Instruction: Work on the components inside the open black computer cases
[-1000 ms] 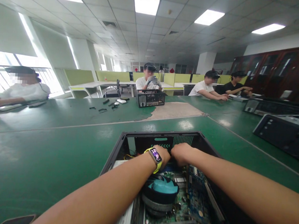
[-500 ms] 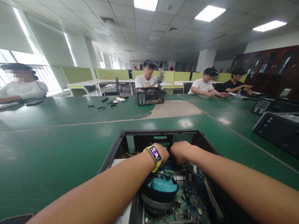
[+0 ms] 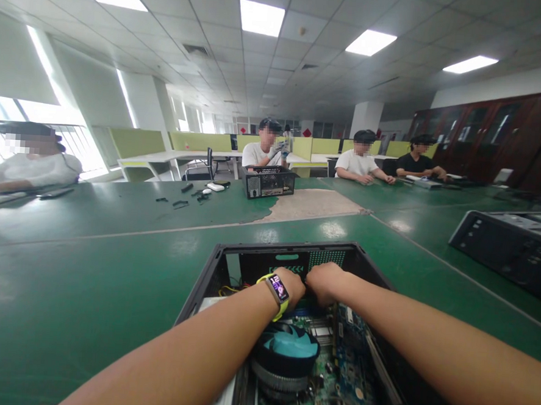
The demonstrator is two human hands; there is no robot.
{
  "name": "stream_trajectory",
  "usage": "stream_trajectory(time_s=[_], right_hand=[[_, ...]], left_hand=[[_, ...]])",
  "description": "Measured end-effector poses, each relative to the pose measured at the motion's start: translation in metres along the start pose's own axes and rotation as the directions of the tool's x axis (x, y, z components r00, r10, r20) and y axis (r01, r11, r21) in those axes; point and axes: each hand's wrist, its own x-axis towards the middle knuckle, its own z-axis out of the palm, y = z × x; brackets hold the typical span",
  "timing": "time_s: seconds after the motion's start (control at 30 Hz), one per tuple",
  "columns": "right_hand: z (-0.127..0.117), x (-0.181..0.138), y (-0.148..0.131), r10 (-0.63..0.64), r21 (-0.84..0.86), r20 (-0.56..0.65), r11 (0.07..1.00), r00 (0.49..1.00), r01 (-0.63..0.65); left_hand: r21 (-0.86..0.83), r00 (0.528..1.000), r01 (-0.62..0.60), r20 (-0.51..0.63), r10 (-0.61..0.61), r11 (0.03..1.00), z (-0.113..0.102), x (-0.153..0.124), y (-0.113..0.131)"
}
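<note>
Inside open computer case [image 3: 211, 272]: left hand [image 3: 293, 284] and right hand [image 3: 324, 281] side by side, fingers hidden, grip unclear.

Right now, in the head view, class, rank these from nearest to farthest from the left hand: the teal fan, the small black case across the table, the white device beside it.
1. Teal fan: just below the left hand, inside the open case.
2. Small black case: far across the table.
3. White device: left of that case; the two are too close to call.

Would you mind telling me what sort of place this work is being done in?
Probably an open-plan office used as a computer workshop: long green-topped tables, opened computer cases in front of seated people, partitioned desks behind and panel-lit ceiling tiles.
</note>
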Motion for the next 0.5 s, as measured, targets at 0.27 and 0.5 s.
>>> stream_trajectory(time_s=[0.27,0.5], right_hand=[[-0.003,-0.003,-0.003,0.002,0.002,0.016,1.000,1.000,-0.002],[-0.020,-0.027,0.004,0.013,0.070,-0.060,0.998,0.998,-0.009]], left_hand=[[0.001,1.000,-0.005,0.006,0.005,1.000,0.001,0.002,-0.001],[0.003,0.996,0.028,0.088,-0.028,1.000,-0.010,-0.005,-0.001]])
